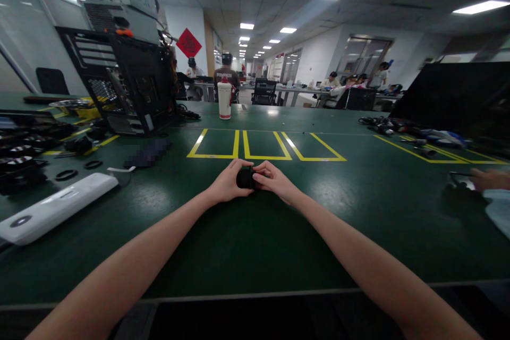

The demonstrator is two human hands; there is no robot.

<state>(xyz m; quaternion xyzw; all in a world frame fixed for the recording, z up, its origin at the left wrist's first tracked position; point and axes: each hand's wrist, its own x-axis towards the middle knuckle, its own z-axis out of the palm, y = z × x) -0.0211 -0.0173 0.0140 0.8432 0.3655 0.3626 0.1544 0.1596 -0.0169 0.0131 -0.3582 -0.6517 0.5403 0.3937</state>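
Observation:
Both my arms reach out over a dark green table. My left hand and my right hand meet in the middle, each with fingers curled around a small black object held between them just above the table. I cannot make out what the object is. Beyond the hands, yellow tape outlines mark three boxes on the table.
A black computer case with grey power supplies on top stands at the back left. A white flat device and black rings lie at left. A white bottle stands further back. Another person's hand rests at the right edge. People sit in the background.

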